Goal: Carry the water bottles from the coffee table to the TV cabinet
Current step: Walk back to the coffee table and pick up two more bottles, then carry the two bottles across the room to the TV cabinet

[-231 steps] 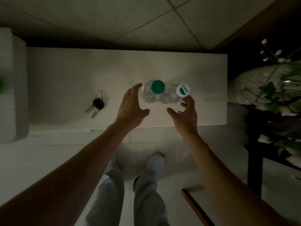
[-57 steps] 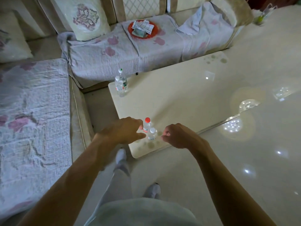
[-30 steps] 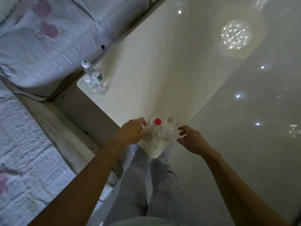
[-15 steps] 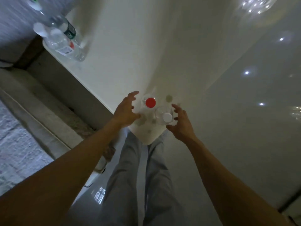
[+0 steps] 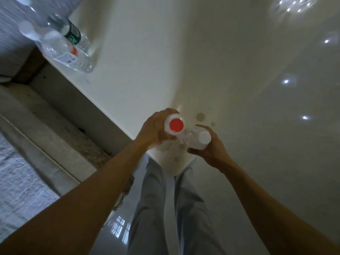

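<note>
Two clear water bottles stand side by side at the near corner of the cream coffee table [image 5: 139,85]. My left hand [image 5: 153,130] grips the red-capped bottle [image 5: 176,125] from its left side. The white-capped bottle [image 5: 204,137] is held by my right hand [image 5: 211,150], whose fingers curl round it from the right and below. Two more bottles [image 5: 64,49], blurred, stand together at the table's far left corner; one carries a dark green label.
A sofa with a pale patterned cover [image 5: 20,173] runs along the left, its base close to the table's left edge. Glossy floor [image 5: 285,126] with light reflections lies to the right. My legs [image 5: 165,208] stand right at the table's near corner.
Both hands, open beside the bottles half a second ago, have closed round them: left on the red-capped bottle, right on the white-capped one. The view has moved closer.
</note>
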The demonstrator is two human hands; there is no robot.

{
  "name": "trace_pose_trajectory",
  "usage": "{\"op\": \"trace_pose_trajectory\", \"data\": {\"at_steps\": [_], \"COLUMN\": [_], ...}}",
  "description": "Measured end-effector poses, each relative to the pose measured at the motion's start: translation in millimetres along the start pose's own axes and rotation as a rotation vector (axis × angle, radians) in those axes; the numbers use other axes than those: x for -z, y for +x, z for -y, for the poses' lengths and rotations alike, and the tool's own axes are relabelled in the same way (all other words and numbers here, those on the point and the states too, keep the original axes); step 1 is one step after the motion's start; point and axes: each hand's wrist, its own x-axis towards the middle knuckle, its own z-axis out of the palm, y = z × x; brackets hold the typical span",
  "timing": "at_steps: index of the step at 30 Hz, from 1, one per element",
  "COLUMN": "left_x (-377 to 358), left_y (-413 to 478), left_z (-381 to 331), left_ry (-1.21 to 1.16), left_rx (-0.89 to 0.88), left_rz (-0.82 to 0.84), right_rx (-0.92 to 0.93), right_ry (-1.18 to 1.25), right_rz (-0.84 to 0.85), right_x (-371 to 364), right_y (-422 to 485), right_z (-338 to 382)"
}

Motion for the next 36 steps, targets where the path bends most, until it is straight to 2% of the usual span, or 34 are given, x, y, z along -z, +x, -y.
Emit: {"op": "trace_pose_trajectory", "data": {"at_steps": [5, 11, 16, 23, 31, 36], "left_x": [11, 49, 97, 143, 165, 167], "left_y": [-37, -85, -126, -180, -216, -226], "left_z": [-7, -69, -149, -241, -277, -270], "left_ry": [-0.196, -0.389, -0.332, -0.306, -0.3, -0.221], "left_rx": [0.094, 0.252, 0.181, 0.08, -0.016, -0.073], "left_rz": [-0.129, -0.292, -0.375, -0.38, -0.374, -0.294], "right_rx": [-0.07, 0.007, 0.11, 0.226, 0.229, 0.185], "right_ry": [0.259, 0.204, 0.182, 0.196, 0.252, 0.266], "right_rz": [-0.145, -0.171, -0.18, -0.279, -0.379, -0.443], "right_x": [17, 63, 112, 170, 184, 171], "right_y": [-22, -60, -106, -177, -238, -258], "right_z": [26, 80, 136, 197, 211, 207]}}
